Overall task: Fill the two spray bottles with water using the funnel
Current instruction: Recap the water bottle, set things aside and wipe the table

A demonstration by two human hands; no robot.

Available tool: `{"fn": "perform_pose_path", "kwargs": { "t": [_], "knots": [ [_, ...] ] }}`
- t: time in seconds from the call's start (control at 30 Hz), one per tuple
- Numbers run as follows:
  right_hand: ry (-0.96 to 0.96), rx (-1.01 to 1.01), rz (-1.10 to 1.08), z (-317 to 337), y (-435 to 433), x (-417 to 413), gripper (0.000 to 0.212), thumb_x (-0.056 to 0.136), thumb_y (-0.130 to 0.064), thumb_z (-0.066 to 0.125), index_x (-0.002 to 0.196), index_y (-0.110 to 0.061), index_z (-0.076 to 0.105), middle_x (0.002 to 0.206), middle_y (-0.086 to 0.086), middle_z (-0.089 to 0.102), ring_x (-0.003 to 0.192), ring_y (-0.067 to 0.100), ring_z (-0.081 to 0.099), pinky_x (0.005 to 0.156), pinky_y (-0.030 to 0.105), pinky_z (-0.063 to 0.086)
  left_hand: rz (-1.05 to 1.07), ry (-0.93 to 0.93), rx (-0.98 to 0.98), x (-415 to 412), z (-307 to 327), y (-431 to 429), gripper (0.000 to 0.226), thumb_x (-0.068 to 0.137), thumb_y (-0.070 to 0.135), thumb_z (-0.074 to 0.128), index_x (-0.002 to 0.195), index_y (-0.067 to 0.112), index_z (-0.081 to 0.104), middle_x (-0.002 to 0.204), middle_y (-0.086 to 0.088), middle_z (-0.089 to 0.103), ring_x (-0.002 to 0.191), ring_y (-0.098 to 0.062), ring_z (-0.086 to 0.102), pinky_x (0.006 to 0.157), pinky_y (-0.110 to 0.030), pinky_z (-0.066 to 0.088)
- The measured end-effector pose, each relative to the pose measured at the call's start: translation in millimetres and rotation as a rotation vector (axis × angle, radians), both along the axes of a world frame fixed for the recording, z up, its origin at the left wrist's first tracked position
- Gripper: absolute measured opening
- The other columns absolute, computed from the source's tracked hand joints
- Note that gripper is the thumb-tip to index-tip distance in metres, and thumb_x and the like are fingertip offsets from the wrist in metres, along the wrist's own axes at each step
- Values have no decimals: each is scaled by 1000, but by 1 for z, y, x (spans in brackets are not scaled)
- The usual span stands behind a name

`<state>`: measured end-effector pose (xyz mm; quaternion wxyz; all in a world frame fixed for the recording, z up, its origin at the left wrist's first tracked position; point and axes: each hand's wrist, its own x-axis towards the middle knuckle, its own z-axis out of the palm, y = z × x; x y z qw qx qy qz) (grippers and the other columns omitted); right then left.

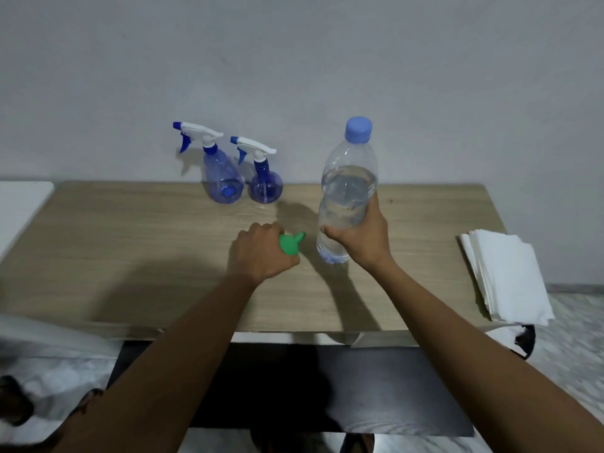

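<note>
A: What stands behind?

B: A plain grey-white wall [294,60], matt, with a few faint marks.

A: And the furniture?

B: A table [130,230] with a pale wood-grain top; its far edge meets the wall. Just left of it is a white top [23,204] with a rounded corner, only partly in view.

A: Anything at the right end?

B: A stack of white paper [506,276], overhanging the table's edge.

A: Below?

B: A dark board [392,387] reaches out from under the near edge. The floor [575,322] is pale and marbled.

A: The light?

B: Dim and cool. Soft shadows lie on the table, broadest near its front left.
</note>
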<state>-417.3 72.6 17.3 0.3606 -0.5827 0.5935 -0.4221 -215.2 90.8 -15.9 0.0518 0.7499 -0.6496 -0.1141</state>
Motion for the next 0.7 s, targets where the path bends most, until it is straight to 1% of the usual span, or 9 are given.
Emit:
{"fn": "perform_pose_path", "kwargs": {
  "t": [0.03, 0.1, 0.17, 0.23, 0.3, 0.4, 0.47, 0.53, 0.7],
  "knots": [
    [3, -1, -24, -1, -4, 1, 70, 59, -31, 88, 115, -43, 47, 106, -11, 69, 97, 16, 67, 87, 39, 57, 95, 89, -34, 0, -1, -4, 64, 54, 69, 59, 107, 33, 58, 101, -4, 65, 95, -31, 63, 83, -41, 53],
    [16, -1, -60, -4, -13, 0, 68, 57, -35, 86, 116, -39, 52, 106, -9, 70, 97, 17, 68, 87, 42, 58, 231, 257, -93, -4, -1, -15, 66, 61, 70, 62, 119, 38, 56, 109, -7, 63, 105, -33, 60, 92, -43, 51],
    [30, -17, -87, -5, -26, -1, 72, 57, -35, 87, 120, -31, 54, 108, -7, 71, 98, 18, 69, 87, 42, 58, 305, 387, -113, -10, 2, -30, 58, 75, 59, 69, 127, 35, 58, 114, -8, 61, 118, -33, 50, 100, -39, 42],
    [40, -40, -123, -4, -43, 0, 77, 56, -37, 86, 125, -26, 55, 111, -4, 71, 100, 19, 69, 89, 42, 58, 356, 476, -140, -19, 2, -47, 51, 80, 51, 72, 127, 33, 60, 104, -5, 57, 121, -31, 41, 99, -36, 34],
    [37, -70, -155, 0, -65, 2, 81, 56, -39, 86, 129, -26, 53, 115, -4, 71, 103, 20, 68, 90, 41, 57, 399, 516, -178, -26, -5, -66, 52, 80, 52, 73, 127, 35, 58, 101, 0, 56, 120, -29, 39, 95, -38, 31],
    [42, -123, -171, 6, -99, 3, 80, 59, -35, 88, 129, -26, 51, 112, -10, 67, 103, 18, 66, 89, 37, 56, 471, 509, -209, -36, -22, -91, 54, 76, 55, 73, 123, 34, 57, 116, -5, 65, 118, -31, 44, 98, -42, 33],
    [64, -143, -162, 6, -118, 3, 76, 62, -31, 89, 128, -25, 50, 106, -13, 63, 98, 15, 64, 87, 33, 54, 477, 465, -235, -43, -34, -106, 55, 75, 57, 73, 121, 33, 56, 119, -8, 64, 118, -32, 47, 103, -45, 37],
    [77, -145, -140, 3, -132, 3, 75, 65, -30, 89, 129, -25, 50, 105, -15, 60, 97, 12, 61, 87, 32, 53, 465, 433, -241, -49, -46, -117, 54, 75, 59, 71, 121, 33, 55, 118, -9, 65, 119, -33, 49, 103, -48, 39],
    [95, -143, -91, -10, -154, 2, 77, 65, -34, 91, 129, -26, 48, 108, -16, 60, 102, 13, 62, 90, 37, 56, 367, 246, -306, -48, -62, -130, 48, 78, 59, 68, 114, 28, 59, 111, -2, 68, 107, -31, 55, 88, -44, 46]
  ]
}}
